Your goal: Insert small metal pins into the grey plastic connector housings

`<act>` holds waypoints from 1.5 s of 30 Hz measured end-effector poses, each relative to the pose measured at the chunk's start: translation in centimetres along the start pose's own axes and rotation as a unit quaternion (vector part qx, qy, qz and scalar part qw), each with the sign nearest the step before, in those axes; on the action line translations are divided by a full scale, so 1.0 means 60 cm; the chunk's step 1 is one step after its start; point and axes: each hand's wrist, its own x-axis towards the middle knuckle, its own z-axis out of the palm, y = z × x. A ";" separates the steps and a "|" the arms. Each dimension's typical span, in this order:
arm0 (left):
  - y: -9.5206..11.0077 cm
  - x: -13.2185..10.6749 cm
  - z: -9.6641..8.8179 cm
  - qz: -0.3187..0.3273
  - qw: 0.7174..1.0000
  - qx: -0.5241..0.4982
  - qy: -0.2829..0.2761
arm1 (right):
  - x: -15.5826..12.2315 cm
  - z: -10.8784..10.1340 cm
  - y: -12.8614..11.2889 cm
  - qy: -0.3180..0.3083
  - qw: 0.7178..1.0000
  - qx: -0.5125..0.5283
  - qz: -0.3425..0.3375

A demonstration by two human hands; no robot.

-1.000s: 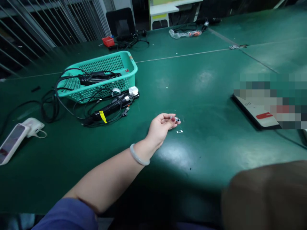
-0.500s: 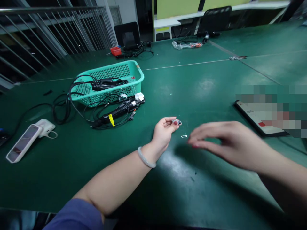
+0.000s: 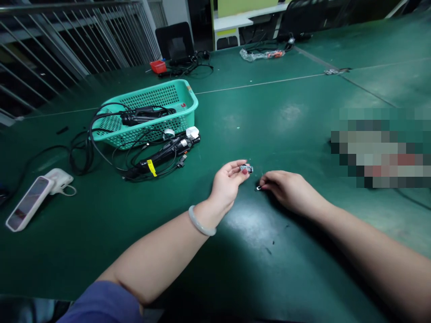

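Observation:
Near the middle of the green table [image 3: 286, 143], my left hand [image 3: 227, 181] pinches a small silvery part with dark details [image 3: 246, 169] between thumb and fingers. It looks like a tiny circuit board, too small to tell surely. My right hand [image 3: 291, 188] is on the table just right of it, thumb and fingertips closed on the edge of a small white rectangular frame [image 3: 258, 188]. The frame is partly hidden by the fingertips, and I cannot tell whether it is off the tabletop.
A turquoise basket [image 3: 193, 102] holds black cabled devices; another black handheld device with a yellow tag [image 3: 168, 154] lies before it. At left sits a white-cased phone [image 3: 28, 204]. A pixelated object [image 3: 380, 154] is on the right, a red box [image 3: 158, 67] farther back.
My right hand has come down to the white frame, and its fingers have closed at the frame's edge. My left hand keeps its pinch on the silvery part.

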 end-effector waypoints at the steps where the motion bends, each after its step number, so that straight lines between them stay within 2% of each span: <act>1: 0.000 0.000 0.000 0.000 1.000 0.001 0.000 | -0.001 -0.003 0.002 0.012 1.000 -0.017 -0.003; 4: -0.001 0.001 -0.001 0.000 1.000 0.006 0.002 | -0.005 -0.011 0.006 0.032 0.994 -0.094 -0.042; 6: -0.002 0.001 -0.001 0.003 1.000 0.009 0.000 | -0.007 -0.013 0.003 0.017 0.986 -0.143 -0.082; 10: -0.002 0.000 -0.001 0.007 1.000 0.010 -0.002 | -0.005 -0.007 -0.005 -0.010 0.978 -0.156 -0.135; 12: -0.003 0.001 -0.002 0.012 1.000 0.014 -0.004 | -0.003 -0.003 -0.003 0.012 0.983 -0.130 -0.130; 16: -0.005 0.002 -0.003 0.017 1.000 0.025 -0.009 | -0.003 -0.002 0.011 0.059 0.992 -0.095 -0.063; 21: -0.003 0.002 -0.002 0.014 0.999 0.038 -0.008 | -0.002 0.004 0.018 0.034 0.996 -0.080 -0.024; 26: 0.000 0.000 0.000 0.015 0.998 0.053 -0.016 | 0.003 0.016 0.015 0.021 0.993 -0.108 -0.034; 29: 0.001 -0.002 0.001 0.018 0.997 0.067 -0.021 | 0.004 0.010 0.019 0.034 0.991 -0.126 -0.037; 33: 0.004 -0.006 0.003 0.013 0.996 0.082 -0.027 | 0.003 -0.016 0.017 0.106 0.985 -0.137 -0.022; 37: 0.004 -0.010 0.004 0.005 0.996 0.082 -0.043 | 0.003 -0.039 -0.007 0.172 0.977 -0.123 -0.010; 41: 0.001 -0.014 0.005 -0.015 0.996 0.067 -0.062 | 0.006 -0.035 -0.032 0.166 0.978 -0.121 -0.035; 45: 0.000 -0.015 0.006 -0.033 0.995 0.058 -0.070 | 0.013 -0.024 -0.036 0.143 0.978 -0.143 -0.056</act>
